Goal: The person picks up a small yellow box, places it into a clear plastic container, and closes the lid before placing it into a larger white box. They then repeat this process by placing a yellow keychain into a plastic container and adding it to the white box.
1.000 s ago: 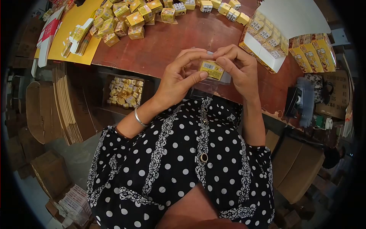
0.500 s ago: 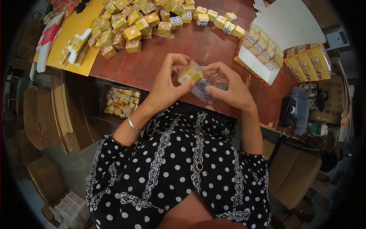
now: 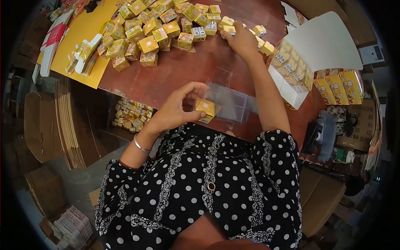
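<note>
My left hand (image 3: 179, 106) holds a small yellow printed box (image 3: 206, 109) near the table's front edge, thumb in front and fingers curled behind. Beside the box a clear plastic sleeve (image 3: 233, 104) lies on the red-brown table (image 3: 175, 75); its near-transparent edges are hard to make out. My right hand (image 3: 242, 39) is stretched to the far side, its thumb and fingers closed around a pale yellow block (image 3: 228, 29) in a loose row. The hand partly hides that row.
A heap of yellow printed boxes (image 3: 150, 43) covers the far left. At right stands an open white carton (image 3: 287, 93) with rows of wrapped blocks, next to upright printed packs (image 3: 337, 87). Below the table's left edge, a box holds more small yellow pieces (image 3: 132, 114).
My right hand has left the front of the table and reached to the far row of pale blocks. My left hand has lowered slightly with the yellow box. The clear sleeve now lies on the table.
</note>
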